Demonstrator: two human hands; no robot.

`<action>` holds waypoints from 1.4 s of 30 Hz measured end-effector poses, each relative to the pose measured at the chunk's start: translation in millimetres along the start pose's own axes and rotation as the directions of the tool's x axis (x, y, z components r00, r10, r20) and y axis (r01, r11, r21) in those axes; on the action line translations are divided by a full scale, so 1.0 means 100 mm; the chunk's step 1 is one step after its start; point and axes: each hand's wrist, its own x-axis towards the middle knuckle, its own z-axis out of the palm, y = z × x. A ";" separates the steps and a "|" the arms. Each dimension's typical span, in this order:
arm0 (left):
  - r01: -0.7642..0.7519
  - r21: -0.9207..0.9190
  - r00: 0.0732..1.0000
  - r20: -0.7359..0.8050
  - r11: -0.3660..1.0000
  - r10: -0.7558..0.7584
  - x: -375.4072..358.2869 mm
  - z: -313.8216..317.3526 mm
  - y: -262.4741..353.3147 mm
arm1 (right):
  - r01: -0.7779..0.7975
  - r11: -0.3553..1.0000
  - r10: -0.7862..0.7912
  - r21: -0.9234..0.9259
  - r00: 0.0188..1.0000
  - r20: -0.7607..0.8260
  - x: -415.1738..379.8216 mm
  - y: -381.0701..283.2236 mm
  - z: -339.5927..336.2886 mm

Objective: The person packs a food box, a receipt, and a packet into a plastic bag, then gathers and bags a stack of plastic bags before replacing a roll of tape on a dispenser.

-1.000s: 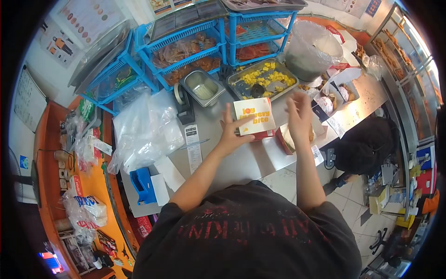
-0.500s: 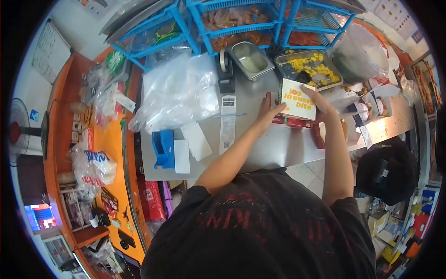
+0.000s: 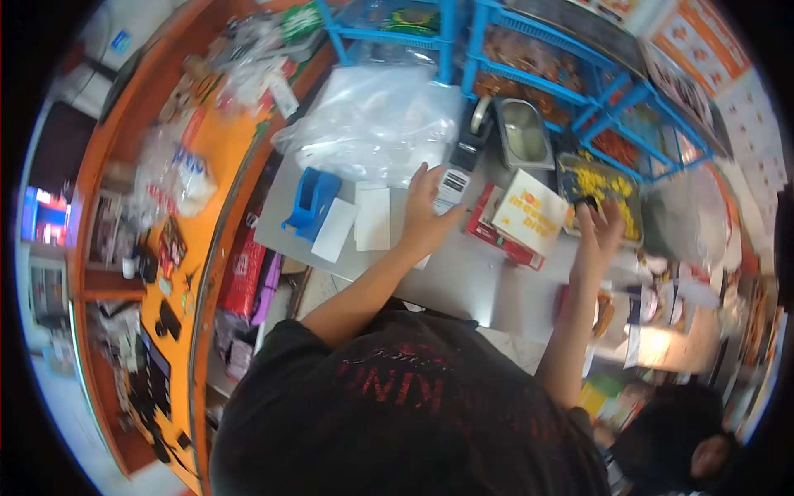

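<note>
A red takeaway box with a pale printed lid stands half open on the steel counter. My left hand lies spread on a long paper receipt to the box's left, fingers apart. My right hand hovers open at the box's right side, over the edge of a metal tray of yellow food. Neither hand grips anything. The view is blurred.
A blue tape dispenser and white paper slips lie left of my left hand. Clear plastic bags, a small steel pan and blue wire racks stand behind. An orange shelf runs along the left. Another person is at bottom right.
Both hands have come off the box lid. The left hand moved left onto the receipt, the right moved to the box's right side. The view swung and tilted.
</note>
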 end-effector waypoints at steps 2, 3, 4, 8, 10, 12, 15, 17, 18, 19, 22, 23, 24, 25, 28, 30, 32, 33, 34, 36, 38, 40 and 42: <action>0.301 0.025 0.946 0.120 0.953 -0.301 -0.02 -0.35 0.25 | 0.075 0.985 -0.084 0.156 0.995 0.053 -0.10 -0.27 0.03; 0.576 0.076 0.771 0.280 0.814 -0.571 -0.09 -0.52 0.34 | 0.003 0.989 -0.018 0.151 0.995 0.099 -0.18 -0.34 0.03; 0.389 0.172 0.872 0.247 0.905 -0.422 -0.19 -0.59 0.34 | -0.058 0.987 0.025 0.151 0.977 0.210 -0.24 -0.34 0.03; 0.066 0.478 0.810 0.487 0.876 -0.326 -0.34 -0.99 0.56 | 0.003 0.991 -0.071 0.130 0.854 0.516 -0.48 -0.30 0.59; -0.164 0.359 0.895 0.446 0.919 -0.015 -0.21 -1.18 0.43 | 0.007 1.000 -0.022 0.028 0.805 0.593 -0.70 -0.32 1.02; -0.324 0.251 0.916 0.325 0.912 0.236 -0.04 -1.44 0.35 | 0.054 0.996 -0.083 0.065 0.786 0.612 -0.85 -0.29 1.54; -0.141 0.164 0.979 0.170 0.976 0.113 0.32 -2.07 0.07 | 0.184 0.982 -0.188 0.052 0.878 0.440 -0.50 -0.20 2.69; -0.105 0.151 0.981 0.179 0.983 0.077 0.49 -2.39 0.12 | 0.309 0.942 -0.334 0.128 0.875 0.351 -0.18 -0.09 3.37; -0.070 0.156 0.983 0.179 0.985 0.042 0.56 -2.55 0.13 | 0.303 0.952 -0.291 0.039 0.857 0.426 -0.03 -0.05 3.66; -0.074 0.145 0.983 0.179 0.987 0.047 0.60 -2.69 0.08 | 0.304 0.951 -0.242 -0.049 0.836 0.493 0.05 0.00 3.89; -0.068 0.194 0.978 0.205 0.979 0.027 0.69 -3.05 -0.01 | 0.536 0.426 0.187 -0.729 0.736 0.651 0.08 0.49 4.35; -0.081 0.188 0.975 0.220 0.979 0.039 0.70 -3.14 -0.04 | 0.523 0.426 0.183 -0.738 0.749 0.637 0.10 0.51 4.40; -0.048 0.182 0.974 0.225 0.982 0.006 0.71 -3.22 -0.09 | 0.502 0.405 0.242 -0.764 0.747 0.619 0.07 0.43 4.39; -0.011 0.178 0.972 0.233 0.984 -0.031 0.74 -3.29 -0.15 | 0.478 0.383 0.305 -0.791 0.742 0.596 0.03 0.26 4.38; -0.015 0.164 0.957 0.289 0.986 -0.033 0.88 -3.40 -0.24 | 0.456 0.345 0.407 -0.820 0.715 0.569 0.01 0.19 4.39; -0.015 0.159 0.948 0.317 0.987 -0.037 1.00 -3.42 -0.27 | 0.479 0.332 0.396 -0.813 0.711 0.581 0.10 0.45 4.45; 0.041 0.061 0.943 0.327 0.997 -0.059 1.18 -3.36 -0.29 | 0.540 0.363 0.323 -0.759 0.691 0.646 0.26 0.81 4.49; 0.036 0.049 0.940 0.336 0.998 -0.050 1.29 -3.29 -0.32 | 0.533 0.354 0.322 -0.769 0.702 0.635 0.27 0.77 4.47; -0.116 0.097 0.932 0.353 0.988 0.075 1.41 -3.19 -0.37 | 0.568 0.369 0.263 -0.736 0.695 0.669 0.26 0.69 4.44; -0.274 0.124 0.901 0.379 0.954 0.210 1.62 -2.91 -0.49 | 0.598 0.368 0.200 -0.712 0.697 0.689 0.30 0.48 4.39; -0.457 0.267 0.864 0.359 0.848 0.352 1.74 -2.58 -0.72 | 0.617 0.447 -0.057 -0.647 0.742 0.668 0.36 0.13 4.35; -0.308 0.245 0.860 0.485 0.919 0.159 1.89 -2.33 -1.19 | 0.598 0.644 -0.381 -0.477 0.792 0.477 0.42 -0.28 4.25; -0.090 0.235 0.778 0.624 0.968 -0.079 1.99 -2.19 -1.41 | 0.392 0.908 -0.366 -0.149 0.914 0.172 0.59 -0.64 4.13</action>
